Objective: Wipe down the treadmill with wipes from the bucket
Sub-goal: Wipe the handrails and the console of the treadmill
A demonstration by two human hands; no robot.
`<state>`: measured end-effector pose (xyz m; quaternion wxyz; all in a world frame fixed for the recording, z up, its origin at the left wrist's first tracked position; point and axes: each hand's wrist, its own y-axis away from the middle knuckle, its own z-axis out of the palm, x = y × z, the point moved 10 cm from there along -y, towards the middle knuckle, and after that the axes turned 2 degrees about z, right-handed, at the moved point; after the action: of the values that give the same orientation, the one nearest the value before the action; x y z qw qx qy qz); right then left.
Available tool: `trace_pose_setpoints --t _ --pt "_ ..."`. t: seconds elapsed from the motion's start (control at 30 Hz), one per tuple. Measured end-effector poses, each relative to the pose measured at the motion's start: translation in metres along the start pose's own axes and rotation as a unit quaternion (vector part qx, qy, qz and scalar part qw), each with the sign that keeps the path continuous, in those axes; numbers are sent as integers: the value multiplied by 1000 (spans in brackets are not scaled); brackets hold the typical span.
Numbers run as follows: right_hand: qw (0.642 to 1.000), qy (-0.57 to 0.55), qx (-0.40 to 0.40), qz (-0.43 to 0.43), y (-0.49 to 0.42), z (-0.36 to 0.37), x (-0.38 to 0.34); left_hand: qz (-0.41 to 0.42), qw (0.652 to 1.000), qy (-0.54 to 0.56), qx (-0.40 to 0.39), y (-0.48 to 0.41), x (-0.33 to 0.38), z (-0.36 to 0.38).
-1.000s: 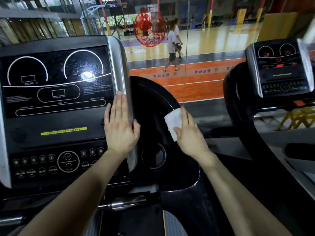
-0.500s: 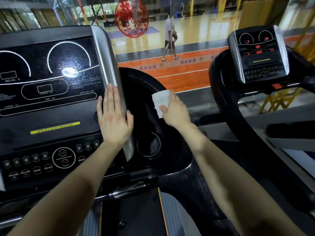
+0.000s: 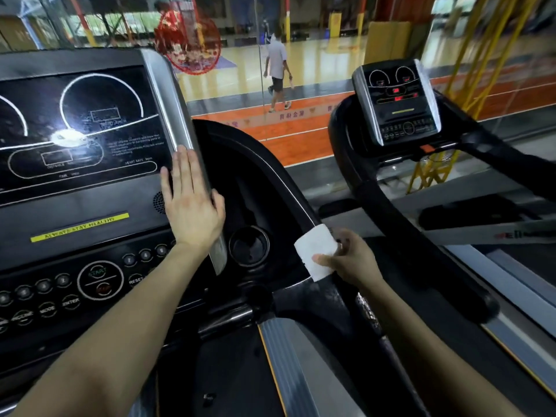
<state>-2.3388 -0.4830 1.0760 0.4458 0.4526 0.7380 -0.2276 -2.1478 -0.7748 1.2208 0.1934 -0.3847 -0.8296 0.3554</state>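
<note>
At the right edge of the black silver-trimmed treadmill console (image 3: 90,203), the left hand (image 3: 192,212) is laid flat, fingers (image 3: 184,165) pressed together. Right of the console, a folded white wipe (image 3: 316,251) is pinched onto the curved black rail (image 3: 270,167) by the right hand (image 3: 352,260). Wiping is judged partly done; the console screen looks smudged.

The picture's left edge is cutting off the console (image 3: 75,188), slicing through its left dial (image 3: 12,121). The left hand (image 3: 192,209) is covering part of the console's silver trim (image 3: 177,115). Right of the console, the wipe (image 3: 316,251) is hiding part of the rail (image 3: 285,182), and fingers of the right hand (image 3: 352,260) are disappearing behind it. The console's small print (image 3: 137,144) is showing too blurred to read; above the console, the red decoration (image 3: 188,40) is showing smeared.
</note>
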Motion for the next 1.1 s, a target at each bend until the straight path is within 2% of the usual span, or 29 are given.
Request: trace_pose_setpoints --t 0.07,0.13,0.23,0.27,0.33,0.43,0.53,0.67,0.8,0.87,1.0,1.07,1.1 --pt "998 37 40 -7 -1 -8 -6 4 1000 -3 -16 1 0 0" --pt "990 78 88 -76 1 -17 -32 15 999 -11 -27 1 -2 -3" --pt "939 138 212 -234 9 -30 -93 35 998 -21 -43 0 -4 -7" --pt "922 150 227 -276 12 -27 -116 40 998 -22 -49 -1 -5 -9" --pt "912 165 188 -325 8 -1 -151 53 997 -16 -58 -5 -10 -12" --pt "907 213 79 -355 2 57 -185 92 993 -7 -74 -6 -21 -16" --pt "919 262 -25 -294 -22 106 -182 116 989 -8 -87 -5 -29 -13" --pt "939 253 -58 -226 -57 125 -173 120 988 -12 -99 -5 -31 -8" --pt "948 203 -47 -241 -71 113 -180 113 990 -9 -90 -4 -30 -9" --pt "933 220 -68 -277 -70 115 -187 108 990 -9 -87 -3 -28 -9" --pt "880 289 -116 -358 -66 137 -204 89 993 -10 -81 2 -21 -8" --pt "834 351 -102 -413 -67 148 -215 82 994 -16 -77 2 -19 -8" --pt "792 392 -79 -461 -65 155 -223 83 993 -20 -77 2 -19 -8"
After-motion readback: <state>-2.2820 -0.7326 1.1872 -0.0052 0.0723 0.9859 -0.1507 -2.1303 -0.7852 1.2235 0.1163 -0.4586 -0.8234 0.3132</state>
